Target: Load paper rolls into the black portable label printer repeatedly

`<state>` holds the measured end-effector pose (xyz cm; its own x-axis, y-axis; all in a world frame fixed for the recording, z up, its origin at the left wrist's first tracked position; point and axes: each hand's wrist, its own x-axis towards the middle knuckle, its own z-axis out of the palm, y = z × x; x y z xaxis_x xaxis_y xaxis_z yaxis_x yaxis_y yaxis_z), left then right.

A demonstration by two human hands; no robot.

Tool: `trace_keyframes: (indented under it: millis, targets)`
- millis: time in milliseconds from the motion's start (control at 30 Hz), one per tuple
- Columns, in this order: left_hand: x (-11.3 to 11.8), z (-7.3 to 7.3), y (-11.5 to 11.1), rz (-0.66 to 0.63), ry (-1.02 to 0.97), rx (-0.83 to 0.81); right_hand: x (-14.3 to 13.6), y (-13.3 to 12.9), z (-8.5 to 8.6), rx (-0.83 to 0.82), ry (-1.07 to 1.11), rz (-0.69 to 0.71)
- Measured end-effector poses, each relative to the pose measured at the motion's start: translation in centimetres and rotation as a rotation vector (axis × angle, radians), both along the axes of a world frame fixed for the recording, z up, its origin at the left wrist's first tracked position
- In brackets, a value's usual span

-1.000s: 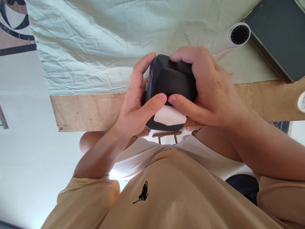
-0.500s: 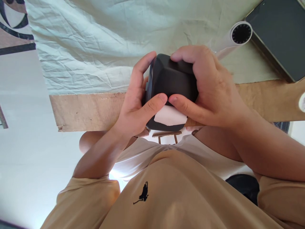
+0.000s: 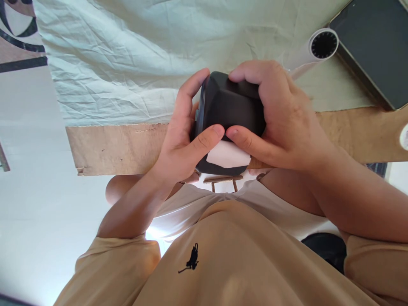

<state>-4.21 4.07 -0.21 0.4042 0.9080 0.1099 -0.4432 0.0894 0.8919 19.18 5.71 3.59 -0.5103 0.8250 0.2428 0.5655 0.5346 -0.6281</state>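
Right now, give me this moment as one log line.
left hand: grips black device | right hand: grips same device | thumbs above white label | white tube on cloth

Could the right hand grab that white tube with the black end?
Probably not right now: the right hand is wrapped around the black device. The white tube lies just beyond it, nothing between, so once freed, likely yes.

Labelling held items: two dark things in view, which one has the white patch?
The black device gripped by the left hand and right hand; the dark slab top right is plain and untouched.
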Motion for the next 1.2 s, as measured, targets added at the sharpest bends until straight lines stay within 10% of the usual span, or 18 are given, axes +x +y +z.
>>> trace_keyframes:
  millis: [500, 833, 1200]
  targets:
    - [-0.1, 1.6, -0.2, -0.014, 0.131, -0.098, 0.0, -0.1, 0.1, -0.034, -0.003, -0.004]
    - [0.2, -1.3, -0.2, 0.022, 0.050, 0.020, -0.1, 0.1, 0.0, -0.041, 0.004, 0.003]
    - [1.6, 2.8, 1.9, 0.130, 0.610, -0.003, -0.1, 0.2, -0.1, -0.013, 0.035, 0.001]
